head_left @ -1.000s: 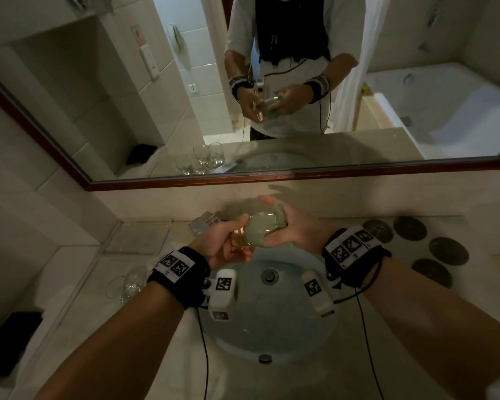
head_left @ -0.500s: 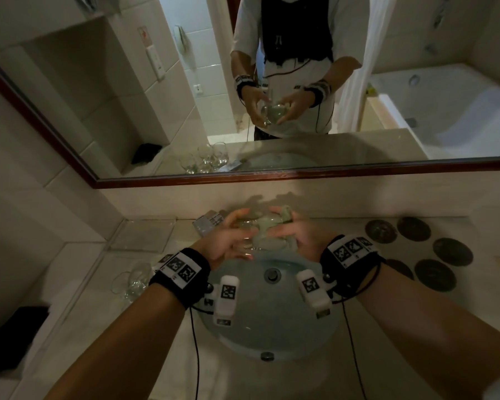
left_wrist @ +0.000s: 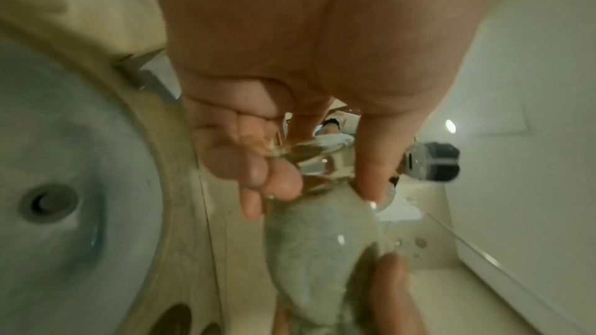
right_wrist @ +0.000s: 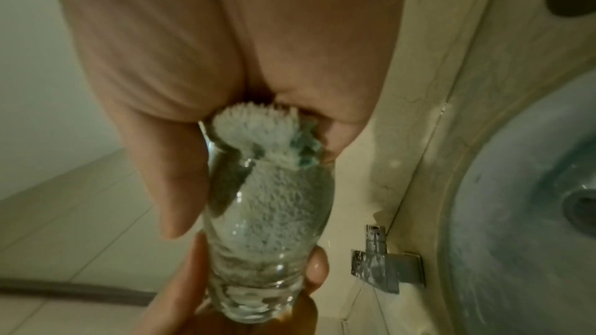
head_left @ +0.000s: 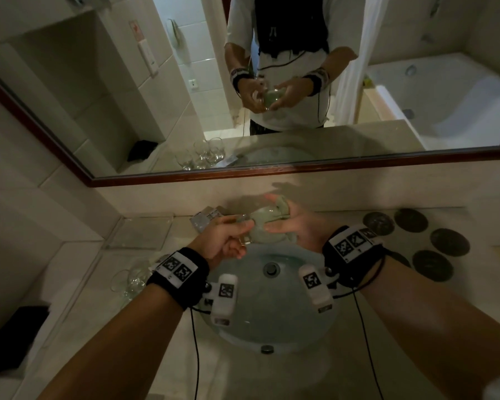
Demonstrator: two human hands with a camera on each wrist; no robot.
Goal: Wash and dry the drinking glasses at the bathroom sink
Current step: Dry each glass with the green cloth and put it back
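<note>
Over a round bathroom sink [head_left: 274, 321], a person works on a drinking glass [right_wrist: 267, 246]. Left of the sink, more clear glasses [head_left: 129, 281] stand on the counter [head_left: 78, 287], with a dark folded cloth [head_left: 15, 339] further left at the counter's edge. Above the sink's far rim, the left hand [head_left: 224, 242] pinches the glass by its thick base, thumb and fingers curled round it. The glass lies on its side, mouth toward the right hand [head_left: 293, 226], whose fingers grip a pale green towel [right_wrist: 274, 203] stuffed inside it. Right of the sink, dark round coasters [head_left: 425, 238] dot the counter. A mirror [head_left: 416, 111] hangs behind the sink.
</note>
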